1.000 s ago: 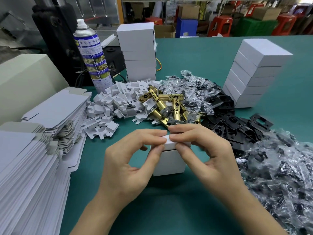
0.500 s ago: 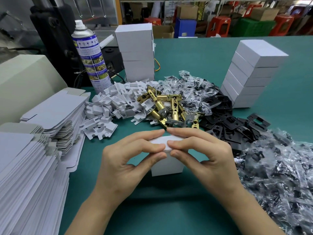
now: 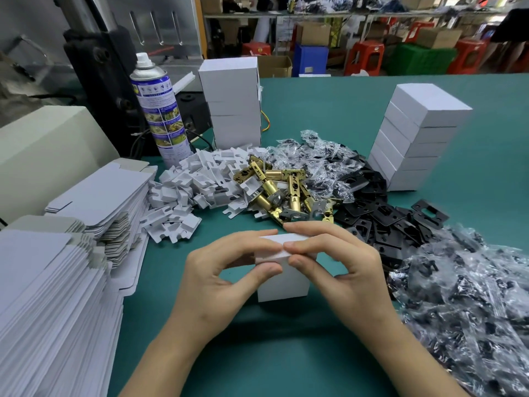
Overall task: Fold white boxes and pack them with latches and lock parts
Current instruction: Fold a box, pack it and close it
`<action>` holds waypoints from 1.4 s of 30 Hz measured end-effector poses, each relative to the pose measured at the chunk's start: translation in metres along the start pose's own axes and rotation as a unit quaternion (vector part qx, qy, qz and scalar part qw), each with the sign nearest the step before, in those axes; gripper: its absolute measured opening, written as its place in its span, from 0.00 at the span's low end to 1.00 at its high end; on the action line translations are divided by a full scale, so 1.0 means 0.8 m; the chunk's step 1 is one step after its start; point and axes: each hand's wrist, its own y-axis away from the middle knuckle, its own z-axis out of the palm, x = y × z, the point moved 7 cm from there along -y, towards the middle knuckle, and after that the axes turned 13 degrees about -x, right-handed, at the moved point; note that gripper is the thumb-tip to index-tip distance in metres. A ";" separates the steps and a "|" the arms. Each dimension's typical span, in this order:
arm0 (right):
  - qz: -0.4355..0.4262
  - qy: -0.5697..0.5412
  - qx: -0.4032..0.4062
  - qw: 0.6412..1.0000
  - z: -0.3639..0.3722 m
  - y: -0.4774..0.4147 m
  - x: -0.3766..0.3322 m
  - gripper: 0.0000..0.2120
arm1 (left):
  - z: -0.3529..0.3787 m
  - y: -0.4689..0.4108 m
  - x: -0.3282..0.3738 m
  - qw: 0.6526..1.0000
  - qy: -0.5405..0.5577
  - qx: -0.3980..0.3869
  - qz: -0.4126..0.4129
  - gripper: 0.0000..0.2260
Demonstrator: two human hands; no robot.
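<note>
Hands meet at the top of a small white cardboard box (image 3: 283, 282), which stands upright on the green table mat (image 3: 286, 356), just in front of a heap of brass tubular latches (image 3: 283, 190). The left hand (image 3: 223, 270) pinches the box's top flap between thumb and forefinger. The right hand (image 3: 343, 267) pinches it likewise, the two sets of fingertips almost touching. To the right lie black metal strike plates (image 3: 380, 213), to the left white die-cut card inserts (image 3: 194, 187), and far left flat white box blanks (image 3: 43, 296) in stacks.
</note>
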 end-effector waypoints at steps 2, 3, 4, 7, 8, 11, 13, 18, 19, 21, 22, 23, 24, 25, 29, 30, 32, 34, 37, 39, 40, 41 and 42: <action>0.031 -0.008 0.003 0.999 0.002 0.001 0.004 0.14 | 0.000 0.001 -0.008 0.999 0.011 0.016 -0.037 0.09; 0.057 -0.008 0.000 0.998 0.004 0.002 0.006 0.21 | -0.004 0.003 -0.014 0.997 0.019 0.040 -0.058 0.10; 0.086 0.011 -0.009 0.996 0.009 0.004 0.007 0.29 | -0.008 0.005 -0.019 0.994 0.033 0.072 -0.079 0.09; 0.162 0.156 -0.075 0.972 0.036 0.010 0.001 0.47 | -0.021 0.013 -0.040 0.966 0.118 0.177 -0.144 0.05; 0.173 0.196 -0.099 0.960 0.049 0.012 -0.002 0.50 | -0.023 0.016 -0.045 0.953 0.153 0.204 -0.164 0.04; 0.180 0.255 -0.117 0.943 0.070 0.010 -0.010 0.49 | -0.020 0.020 -0.057 0.917 0.234 0.255 -0.200 0.05; 0.180 0.273 -0.110 0.939 0.067 0.001 -0.016 0.46 | -0.017 0.021 -0.060 0.897 0.279 0.275 -0.206 0.03; 0.084 0.376 -0.123 0.914 0.040 -0.057 -0.043 0.36 | -0.028 0.019 -0.060 0.864 0.360 0.304 -0.180 0.14; 0.076 0.352 -0.134 0.923 0.031 -0.077 -0.042 0.35 | -0.030 0.017 -0.059 0.862 0.370 0.302 -0.170 0.18; 0.081 0.266 -0.145 0.949 0.009 -0.125 -0.037 0.32 | -0.031 0.013 -0.055 0.866 0.372 0.290 -0.166 0.21; 0.089 0.231 -0.142 0.958 -0.003 -0.154 -0.033 0.31 | -0.029 0.013 -0.054 0.869 0.368 0.283 -0.173 0.21; 0.097 0.208 -0.137 0.964 -0.016 -0.185 -0.029 0.29 | -0.027 0.013 -0.054 0.871 0.363 0.275 -0.183 0.21; 0.103 0.192 -0.135 0.967 -0.027 -0.218 -0.025 0.28 | -0.023 0.013 -0.055 0.874 0.359 0.264 -0.194 0.20; 0.105 0.185 -0.136 0.968 -0.037 -0.252 -0.021 0.27 | -0.020 0.014 -0.056 0.877 0.356 0.252 -0.204 0.19; 0.092 0.253 -0.160 0.950 -0.053 -0.379 -0.008 0.26 | -0.016 0.012 -0.061 0.885 0.347 0.220 -0.219 0.17; 0.090 0.267 -0.177 0.943 -0.051 -0.404 -0.002 0.26 | -0.016 0.012 -0.062 0.888 0.342 0.218 -0.218 0.16; 0.096 0.290 -0.217 0.927 -0.045 -0.443 0.011 0.26 | -0.015 0.011 -0.063 0.893 0.334 0.208 -0.218 0.15; 0.104 0.315 -0.254 0.908 -0.036 -0.466 0.028 0.25 | -0.012 0.010 -0.064 0.897 0.328 0.196 -0.222 0.14; 0.103 0.327 -0.295 0.892 -0.027 -0.478 0.053 0.23 | -0.005 0.008 -0.065 0.900 0.323 0.182 -0.227 0.09; 0.112 0.312 -0.312 0.890 -0.023 -0.476 0.069 0.22 | -0.002 0.008 -0.065 0.909 0.306 0.170 -0.228 0.14; 0.119 0.292 -0.312 0.896 -0.025 -0.476 0.077 0.22 | -0.001 0.007 -0.064 0.912 0.298 0.162 -0.230 0.16; 0.123 0.274 -0.307 0.903 -0.027 -0.475 0.083 0.21 | 0.000 0.007 -0.063 0.916 0.292 0.156 -0.228 0.16; 0.123 0.260 -0.305 0.908 -0.028 -0.473 0.087 0.20 | 0.000 0.007 -0.062 0.919 0.285 0.151 -0.226 0.15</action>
